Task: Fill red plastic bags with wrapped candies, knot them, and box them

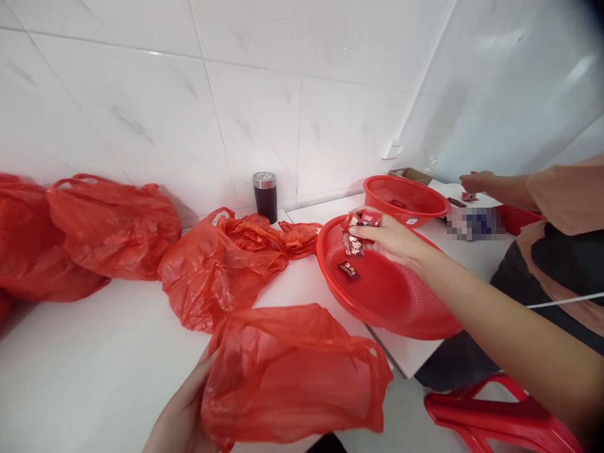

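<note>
My right hand (pixel 384 236) is closed on several small wrapped packets (pixel 353 244) in dark red and brown, over the near red basket (pixel 387 324). Another dark packet (pixel 349 270) lies inside that basket, on its left side. At the bottom of the view, my left hand (pixel 189 396) holds a red plastic bag (pixel 292 377) by its left side; the bag's mouth is spread toward the right. The fingers of my left hand are mostly hidden behind the bag.
Filled red bags (pixel 113 233) line the wall at left, beside a crumpled bag (pixel 217 270). A dark tumbler (pixel 265 198) stands behind. Another red basket (pixel 406 195) sits farther back, near a person's hand (pixel 476 182). A red stool (pixel 500 415) is at lower right.
</note>
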Demonstrator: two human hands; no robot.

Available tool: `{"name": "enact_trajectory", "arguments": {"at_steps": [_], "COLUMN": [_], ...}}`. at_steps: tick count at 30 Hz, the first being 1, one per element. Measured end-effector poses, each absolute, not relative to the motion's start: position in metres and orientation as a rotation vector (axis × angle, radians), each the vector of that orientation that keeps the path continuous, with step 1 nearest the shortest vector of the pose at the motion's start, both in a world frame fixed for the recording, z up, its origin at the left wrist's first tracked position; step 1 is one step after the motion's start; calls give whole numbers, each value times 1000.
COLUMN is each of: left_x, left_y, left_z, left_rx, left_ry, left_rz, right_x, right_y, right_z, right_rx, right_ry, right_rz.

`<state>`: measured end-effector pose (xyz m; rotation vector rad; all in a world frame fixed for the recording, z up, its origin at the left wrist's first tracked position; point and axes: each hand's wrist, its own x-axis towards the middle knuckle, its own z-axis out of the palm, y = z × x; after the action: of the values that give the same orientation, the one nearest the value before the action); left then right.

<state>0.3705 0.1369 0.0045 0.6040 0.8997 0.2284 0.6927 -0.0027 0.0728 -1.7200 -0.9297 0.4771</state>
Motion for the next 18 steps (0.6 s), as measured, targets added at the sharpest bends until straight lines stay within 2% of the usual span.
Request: {"name": "enact_trajectory", "arguments": {"at_steps": [3, 5, 9, 12, 14, 18], "left_x": [382, 388, 386, 377, 370, 354], "left_y": [129, 125, 124, 128, 131, 133], "left_z": [10, 11, 8, 9, 12, 11], "left_rx": [546, 508, 525, 618, 712, 841], "left_ry": [848, 818, 762, 756, 778, 822], "left_rz": [263, 257, 249, 271, 298, 385], "right_x": [628, 589, 550, 558, 579, 652], "right_y": [0, 5, 15, 20, 22, 21], "right_z": [79, 65, 28, 31, 45, 54], "right_rx": [-1426, -1417, -1656, -1719, -1697, -1976], "right_ry": [-976, -1193, -1690, -1826, -1722, -1359], "right_rz": [670, 810, 674, 647, 601, 211]}}
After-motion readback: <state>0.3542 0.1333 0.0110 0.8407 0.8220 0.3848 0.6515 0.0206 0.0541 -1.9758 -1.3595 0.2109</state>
